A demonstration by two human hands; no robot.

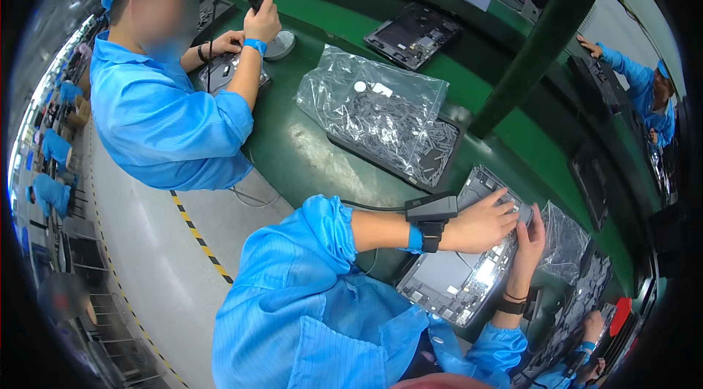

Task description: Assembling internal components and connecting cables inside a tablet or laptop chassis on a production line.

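An opened tablet housing (pixel 437 277), silver-grey with small parts and boards along its rim, lies tilted across the bench in front of me. My left hand (pixel 480 224) reaches over it from the left. Its fingers are stretched and slightly apart, resting on the housing near the far right edge. My right hand (pixel 530 246) comes from below and closes on that same edge, thumb on the near side and fingers upright beyond. Any small part between the fingertips is too small to make out. A dark box-shaped device (pixel 430 207) is strapped at my left wrist.
A black tray (pixel 395 167) of small grey strips, partly under a clear plastic bag (pixel 322 89), stands beyond the housing. Another opened tablet (pixel 414 36) lies farther back. A green post (pixel 523 60) rises at right. At left a co-worker (pixel 165 114) holds a black tool.
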